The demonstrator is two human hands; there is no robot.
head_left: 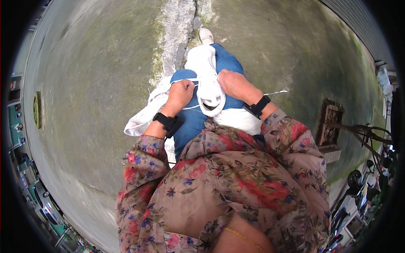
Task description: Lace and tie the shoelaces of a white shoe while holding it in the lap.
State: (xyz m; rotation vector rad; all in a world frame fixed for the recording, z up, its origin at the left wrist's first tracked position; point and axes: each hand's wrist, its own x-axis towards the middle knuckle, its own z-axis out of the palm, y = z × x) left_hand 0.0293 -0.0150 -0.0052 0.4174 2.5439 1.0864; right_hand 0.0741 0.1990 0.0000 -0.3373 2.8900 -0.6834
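A white lace-up shoe (pixel 207 84) lies along my lap, its opening toward me and its toe pointing away. To its left, my left hand (pixel 181 93) is closed, pinching a white shoelace (pixel 192 79) that crosses to the shoe. My right hand (pixel 237 86) is closed against the shoe's right side, its fingertips on the lace there. A loose lace end sticks out beyond the right wrist. What exactly lies inside each fist is partly hidden by the fingers.
White cloth-like material (pixel 145 114) hangs over my left thigh. Another white piece (pixel 240 120) rests on my right thigh. My own light shoe (pixel 206 36) stands on mossy concrete (pixel 105 63). A square grate (pixel 330 122) and a bare-branched plant (pixel 365 133) are at right.
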